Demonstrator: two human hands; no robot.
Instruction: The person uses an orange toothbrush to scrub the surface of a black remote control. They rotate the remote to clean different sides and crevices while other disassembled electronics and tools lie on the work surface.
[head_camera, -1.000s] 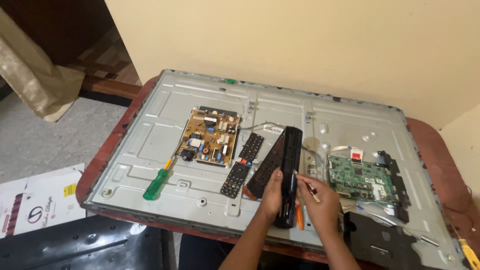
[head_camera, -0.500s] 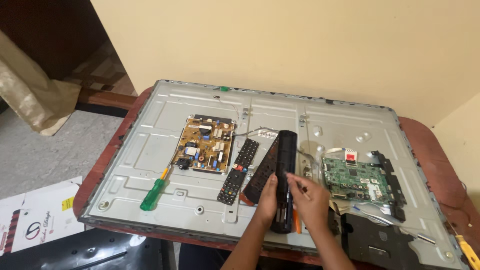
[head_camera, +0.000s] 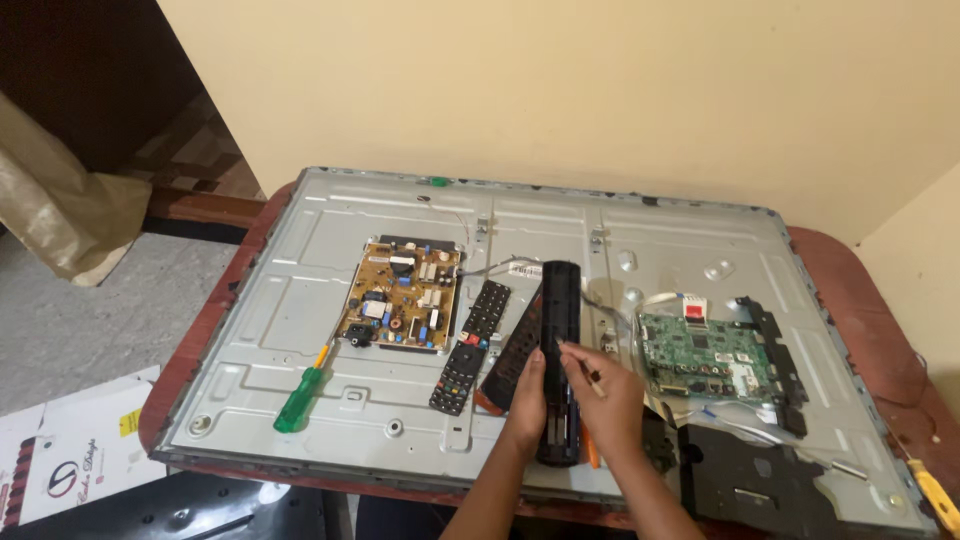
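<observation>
A long black remote casing (head_camera: 560, 310) lies lengthwise on the grey metal back of a television panel (head_camera: 300, 260). My left hand (head_camera: 527, 400) grips its near end from the left side. My right hand (head_camera: 604, 395) rests on the casing's right side and pinches a thin tool (head_camera: 583, 366), whose tip touches the casing. A black remote with buttons (head_camera: 472, 346) and a dark remote shell with a reddish edge (head_camera: 508, 358) lie just left of the casing. An orange-handled tool (head_camera: 592, 455) peeks out under my right wrist.
A yellow power board (head_camera: 402, 306) sits left of the remotes, a green main board (head_camera: 708, 354) on the right. A green-handled screwdriver (head_camera: 300, 398) lies near the panel's front left. A black cover plate (head_camera: 750, 480) lies at the front right, a yellow tool (head_camera: 938, 496) at the far right edge.
The view has shifted slightly and come a little closer. My hands stay on the black casing, with the right hand's thin tool now pointing at its middle.
</observation>
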